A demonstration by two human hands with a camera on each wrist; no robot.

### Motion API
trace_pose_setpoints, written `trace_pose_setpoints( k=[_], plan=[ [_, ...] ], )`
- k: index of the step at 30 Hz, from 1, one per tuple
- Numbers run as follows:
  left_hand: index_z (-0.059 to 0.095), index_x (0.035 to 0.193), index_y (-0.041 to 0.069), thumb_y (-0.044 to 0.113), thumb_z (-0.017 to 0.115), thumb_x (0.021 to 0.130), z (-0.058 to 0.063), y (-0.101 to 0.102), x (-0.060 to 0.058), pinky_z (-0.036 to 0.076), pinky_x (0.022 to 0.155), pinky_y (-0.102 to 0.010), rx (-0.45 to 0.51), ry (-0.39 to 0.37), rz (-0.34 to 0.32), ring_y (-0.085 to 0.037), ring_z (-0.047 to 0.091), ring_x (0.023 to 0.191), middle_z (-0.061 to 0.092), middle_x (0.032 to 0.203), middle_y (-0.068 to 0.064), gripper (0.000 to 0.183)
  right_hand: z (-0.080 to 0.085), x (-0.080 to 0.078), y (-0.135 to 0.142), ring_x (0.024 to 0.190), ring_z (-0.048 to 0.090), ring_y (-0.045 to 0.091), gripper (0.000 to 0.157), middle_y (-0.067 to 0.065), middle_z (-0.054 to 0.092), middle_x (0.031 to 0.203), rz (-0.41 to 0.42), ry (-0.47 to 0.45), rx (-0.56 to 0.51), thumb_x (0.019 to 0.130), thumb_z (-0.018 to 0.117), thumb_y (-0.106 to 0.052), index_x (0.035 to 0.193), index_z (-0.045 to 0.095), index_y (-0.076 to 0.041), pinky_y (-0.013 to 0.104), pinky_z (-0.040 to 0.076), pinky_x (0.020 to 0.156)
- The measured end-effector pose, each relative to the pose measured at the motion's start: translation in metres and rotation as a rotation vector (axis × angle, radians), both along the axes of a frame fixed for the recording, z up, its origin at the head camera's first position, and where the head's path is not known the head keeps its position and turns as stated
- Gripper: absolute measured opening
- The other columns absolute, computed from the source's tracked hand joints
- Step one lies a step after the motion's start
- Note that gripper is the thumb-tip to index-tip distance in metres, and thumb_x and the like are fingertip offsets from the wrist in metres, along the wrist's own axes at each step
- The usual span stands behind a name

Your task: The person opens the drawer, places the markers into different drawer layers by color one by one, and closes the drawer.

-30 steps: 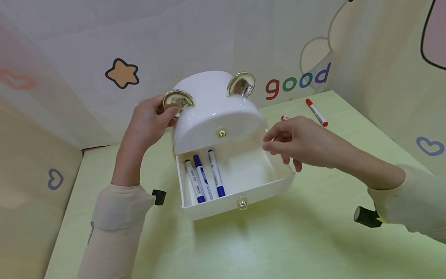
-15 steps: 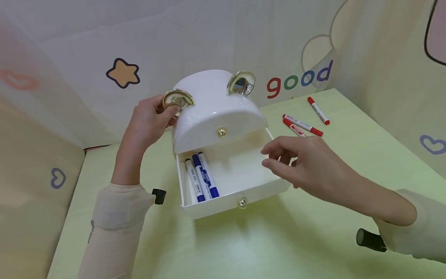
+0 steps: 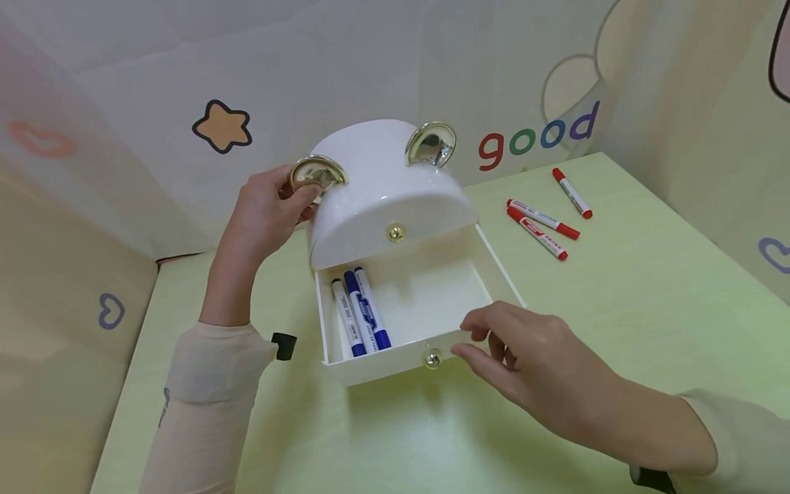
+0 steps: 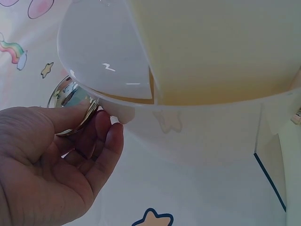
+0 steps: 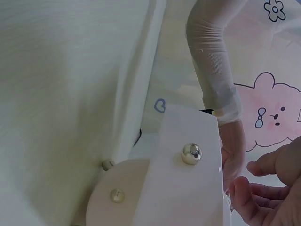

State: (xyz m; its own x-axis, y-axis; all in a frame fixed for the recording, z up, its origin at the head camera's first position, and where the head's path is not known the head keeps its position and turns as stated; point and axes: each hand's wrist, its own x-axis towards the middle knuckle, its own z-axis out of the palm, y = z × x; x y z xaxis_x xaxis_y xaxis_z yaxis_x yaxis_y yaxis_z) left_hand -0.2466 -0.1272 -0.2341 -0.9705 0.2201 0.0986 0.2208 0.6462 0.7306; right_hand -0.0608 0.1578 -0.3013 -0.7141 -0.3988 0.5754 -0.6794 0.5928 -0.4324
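Observation:
A white storage box (image 3: 370,161) with gold bear ears stands on the table, its lower drawer (image 3: 432,288) pulled out. Three blue-capped markers (image 3: 364,312) lie side by side at the drawer's left. My left hand (image 3: 262,213) pinches the left gold ear (image 3: 317,171) between thumb and fingers; the left wrist view shows the same grip on the ear (image 4: 70,99). My right hand (image 3: 537,370) hovers at the drawer's front right corner, fingers loosely bent and holding nothing. Its thumb tip is close beside the gold drawer knob (image 3: 432,358).
Three red-capped markers lie on the table right of the box: one near marker (image 3: 537,233), one middle marker (image 3: 543,218) and one far marker (image 3: 572,193). Printed fabric walls (image 3: 296,75) stand behind and at the sides of the table (image 3: 642,288).
My right hand has moved from the drawer's right side down toward its front knob. The rightmost blue-capped marker has rolled left against the others. My left hand keeps its hold on the ear.

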Motion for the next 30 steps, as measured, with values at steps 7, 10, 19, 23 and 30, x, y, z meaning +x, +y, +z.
trace_pose_setpoints(
  k=[7,10,19,23,30],
  plan=[
    [0.062,0.128,0.000,0.019,0.058,0.107,0.000,-0.001,0.000,0.054,0.081,-0.030,0.005,0.004,0.000,-0.033,0.065,0.098,0.065,0.111,-0.018,0.028,-0.024,0.001,-0.015,0.059,0.050,0.003,0.045,-0.003,0.065,0.081,-0.045,0.228,0.098,0.110,0.042,-0.045,0.099,0.064,-0.007,0.011,0.042,0.049],
    [0.062,0.128,0.000,0.018,0.058,0.107,0.000,-0.001,0.000,0.055,0.082,-0.031,0.012,0.000,0.002,-0.032,0.065,0.098,0.065,0.111,-0.019,0.028,-0.033,0.000,-0.019,0.056,0.052,0.005,0.043,0.000,0.067,0.082,-0.032,0.262,0.119,0.111,0.042,-0.043,0.101,0.061,-0.006,0.013,0.044,0.047],
    [0.062,0.129,0.000,0.018,0.058,0.107,0.000,0.000,0.000,0.057,0.090,-0.035,0.022,-0.024,0.011,-0.034,0.066,0.102,0.064,0.116,-0.019,0.028,-0.052,-0.001,-0.027,0.056,0.056,0.009,0.046,0.001,0.064,0.078,-0.042,0.254,0.178,0.112,0.037,-0.043,0.103,0.060,-0.005,0.014,0.042,0.044],
    [0.062,0.129,0.000,0.018,0.059,0.107,0.000,0.000,-0.001,0.058,0.091,-0.035,0.023,-0.021,0.008,-0.033,0.067,0.102,0.065,0.116,-0.019,0.029,-0.057,-0.002,-0.028,0.058,0.057,0.010,0.048,0.002,0.066,0.080,-0.042,0.243,0.202,0.112,0.034,-0.043,0.104,0.061,-0.004,0.015,0.044,0.046],
    [0.062,0.129,-0.001,0.017,0.059,0.107,-0.002,-0.001,-0.002,0.058,0.091,-0.035,0.023,-0.009,-0.001,-0.031,0.067,0.100,0.065,0.115,-0.019,0.029,-0.061,-0.005,-0.030,0.061,0.059,0.013,0.048,0.004,0.067,0.085,-0.044,0.262,0.222,0.114,0.033,-0.040,0.105,0.063,-0.004,0.018,0.048,0.048]
  ],
)
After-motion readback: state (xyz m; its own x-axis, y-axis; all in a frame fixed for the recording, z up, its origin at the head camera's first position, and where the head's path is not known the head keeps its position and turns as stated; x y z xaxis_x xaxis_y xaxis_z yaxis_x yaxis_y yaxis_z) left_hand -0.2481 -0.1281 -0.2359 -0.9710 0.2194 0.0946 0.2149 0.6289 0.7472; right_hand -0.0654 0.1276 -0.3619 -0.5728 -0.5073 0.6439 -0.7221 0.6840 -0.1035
